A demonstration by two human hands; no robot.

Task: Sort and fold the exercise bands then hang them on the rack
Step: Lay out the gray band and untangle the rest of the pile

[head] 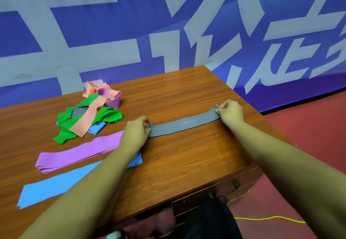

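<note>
A grey exercise band (184, 123) lies flat across the middle of the wooden table (187, 156). My left hand (136, 132) pinches its left end and my right hand (231, 113) pinches its right end. To the left, a folded purple band (78, 151) and a folded blue band (56, 184) lie side by side; my left forearm covers their right ends. Further back sits a tangled pile: a green band (65, 124), an orange band (88, 119), a purple loop (112, 98), plus bits of grey and blue. No rack is in view.
A blue banner with pale lettering (168, 23) hangs right behind the table. The table's right edge drops to a red floor (309, 126), where a yellow cord (271, 219) runs. Drawers with knobs (236, 184) face me below the front edge.
</note>
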